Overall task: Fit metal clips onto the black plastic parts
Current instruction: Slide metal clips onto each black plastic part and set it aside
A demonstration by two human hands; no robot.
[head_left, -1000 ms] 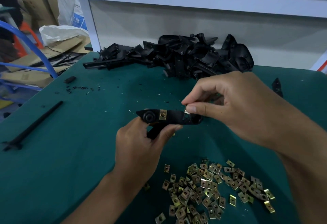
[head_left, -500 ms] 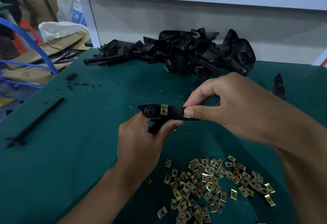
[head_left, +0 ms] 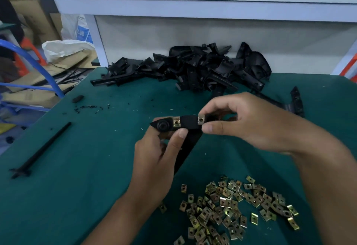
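Left hand (head_left: pixel 154 154) grips black part (head_left: pixel 188 124) | right hand (head_left: pixel 249 123) pinches clip (head_left: pixel 201 119)

Two hands (head_left: pixel 154 154), two fitted clips (head_left: pixel 176 122), one rod (head_left: pixel 41 148).

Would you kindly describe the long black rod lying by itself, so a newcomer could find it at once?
Start at the green table and look to its left side, well away from the heap of black plastic parts at the back. There the black rod lies alone, running diagonally. Unlike the chunky heaped parts, it is thin and straight, with a small crosspiece at its near end.
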